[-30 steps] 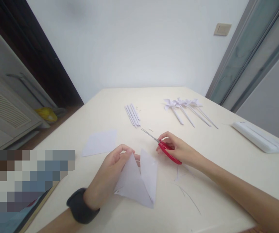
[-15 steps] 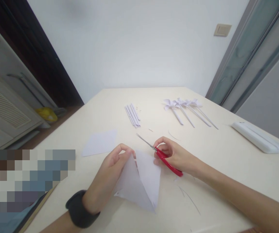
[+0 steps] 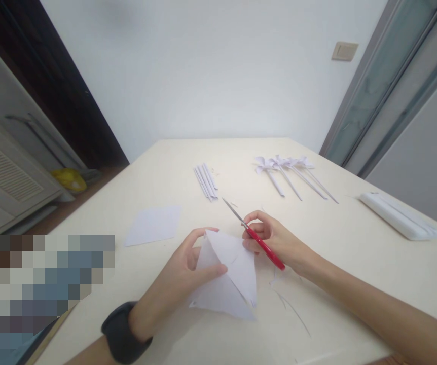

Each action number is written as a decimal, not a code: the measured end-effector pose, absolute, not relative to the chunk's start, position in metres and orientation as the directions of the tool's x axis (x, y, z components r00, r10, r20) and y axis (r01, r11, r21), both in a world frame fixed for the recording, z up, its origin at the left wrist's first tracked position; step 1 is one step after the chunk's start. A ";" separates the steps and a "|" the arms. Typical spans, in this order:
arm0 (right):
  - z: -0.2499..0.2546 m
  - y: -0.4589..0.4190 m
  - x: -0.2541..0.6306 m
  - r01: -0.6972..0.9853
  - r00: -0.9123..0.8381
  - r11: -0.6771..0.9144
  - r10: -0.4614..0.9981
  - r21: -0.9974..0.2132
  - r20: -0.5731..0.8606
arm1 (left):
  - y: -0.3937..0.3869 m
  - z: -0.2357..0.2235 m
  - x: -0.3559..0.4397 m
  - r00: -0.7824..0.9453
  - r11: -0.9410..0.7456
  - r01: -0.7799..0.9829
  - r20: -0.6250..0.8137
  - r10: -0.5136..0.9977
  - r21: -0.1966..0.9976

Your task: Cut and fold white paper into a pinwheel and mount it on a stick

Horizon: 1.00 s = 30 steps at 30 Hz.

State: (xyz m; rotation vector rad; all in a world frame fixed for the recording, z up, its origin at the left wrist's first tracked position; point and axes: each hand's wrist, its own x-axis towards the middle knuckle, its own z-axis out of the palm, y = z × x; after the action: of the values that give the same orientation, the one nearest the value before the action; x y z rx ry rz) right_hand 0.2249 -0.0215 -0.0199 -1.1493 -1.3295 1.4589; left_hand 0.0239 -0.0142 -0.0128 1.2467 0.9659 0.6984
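Note:
A white square of paper (image 3: 222,291), slit along a diagonal from its corner, is held just above the table at its near middle. My left hand (image 3: 191,268) grips its left side, thumb lying on top near the slit and fingers at the far edge and beneath. In my right hand (image 3: 262,235) are red-handled scissors (image 3: 264,247), their blades together and pointing to the far left. The fingertips of that hand touch or nearly touch the paper's right edge. Thin paper offcuts (image 3: 292,309) lie to the right of the sheet.
Another white paper sheet (image 3: 153,224) lies left. Several rolled paper sticks (image 3: 205,182) rest farther back, with several paper pinwheels (image 3: 279,165) right of them. A white oblong packet (image 3: 399,217) lies near the right edge of the table (image 3: 135,187). A wall (image 3: 218,76) stands behind.
My left thumb has moved from the paper's tip onto its middle, and the raised flap now lies flatter, narrowing the slit. The scissors went slightly left, then back right, and their blades turned edge-on.

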 end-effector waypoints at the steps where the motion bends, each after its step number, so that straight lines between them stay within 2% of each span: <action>1: -0.020 -0.021 0.225 -0.005 -0.239 -0.093 0.967 -0.996 -0.089 | -0.014 -0.013 0.024 0.453 0.200 0.085 -0.216 0.865 0.976; 6: -0.023 -0.019 0.225 0.005 -0.243 -0.060 0.968 -0.998 -0.059 | -0.015 -0.010 0.024 0.383 0.136 0.172 -0.193 0.903 0.976; 13: -0.025 -0.018 0.226 0.108 -0.223 0.025 0.975 -0.994 0.000 | -0.013 -0.009 0.027 0.330 0.140 0.154 -0.184 0.926 0.978; 19: -0.027 -0.015 0.230 0.120 -0.203 0.012 0.979 -0.993 -0.013 | -0.015 -0.007 0.028 0.256 0.111 0.174 -0.154 0.954 0.978; 30: -0.021 -0.016 0.233 0.039 -0.245 -0.040 0.968 -0.998 -0.048 | -0.015 -0.007 0.028 0.288 0.070 0.195 -0.125 0.949 0.978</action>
State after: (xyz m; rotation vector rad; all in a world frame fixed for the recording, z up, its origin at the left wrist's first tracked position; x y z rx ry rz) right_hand 0.2332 -0.0157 -0.0206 -1.1398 -1.3951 1.4083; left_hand 0.0280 -0.0153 -0.0072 1.3941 1.1536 0.8188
